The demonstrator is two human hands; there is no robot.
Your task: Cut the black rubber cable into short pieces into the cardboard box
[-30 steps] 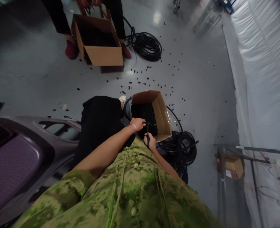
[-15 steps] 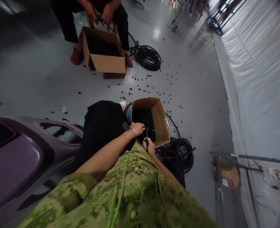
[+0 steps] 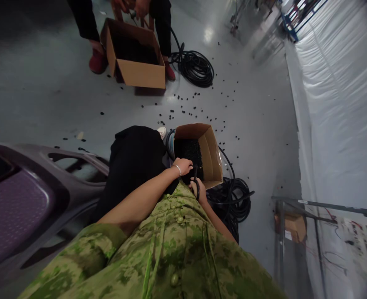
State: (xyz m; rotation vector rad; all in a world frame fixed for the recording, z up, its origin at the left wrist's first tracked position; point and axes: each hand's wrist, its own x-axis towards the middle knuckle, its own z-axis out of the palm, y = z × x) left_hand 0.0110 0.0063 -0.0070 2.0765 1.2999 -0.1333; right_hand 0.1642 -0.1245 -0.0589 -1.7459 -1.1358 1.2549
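Since half a second ago, right hand (image 3: 199, 189) tilts its gripped black tube (image 3: 196, 179) boxward; left hand (image 3: 183, 165) curls, pinching something unclear, over cardboard box (image 3: 213, 153) mid-frame, parts close.

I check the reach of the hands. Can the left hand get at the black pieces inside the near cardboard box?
Probably yes. The left hand is already at the open top of the near cardboard box, right by the black pieces, and nothing covers them.
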